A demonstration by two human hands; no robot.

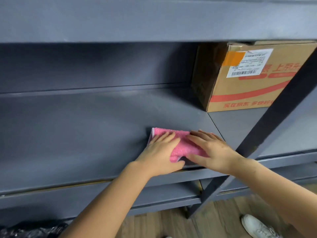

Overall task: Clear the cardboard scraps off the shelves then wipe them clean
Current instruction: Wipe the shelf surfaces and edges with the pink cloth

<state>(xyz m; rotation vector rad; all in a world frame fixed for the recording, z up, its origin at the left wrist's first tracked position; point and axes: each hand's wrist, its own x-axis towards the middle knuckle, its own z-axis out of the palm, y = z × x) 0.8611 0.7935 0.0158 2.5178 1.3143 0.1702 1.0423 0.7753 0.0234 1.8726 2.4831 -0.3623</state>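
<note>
Dark grey smooth metal shelf (85, 134), near front edge: folded pink terry cloth (183, 145) lies flat, long axis roughly along the shelf, left hand (159, 155) and right hand (212, 152) both pressing on it with straight fingers; taped cardboard box (248, 90) behind, closed, contents unseen.

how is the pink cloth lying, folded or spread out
Folded: the pink cloth shows stacked layers along its left edge and near corner.

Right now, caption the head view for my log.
Left hand and right hand press pink cloth on grey shelf, cardboard box beyond.
</note>
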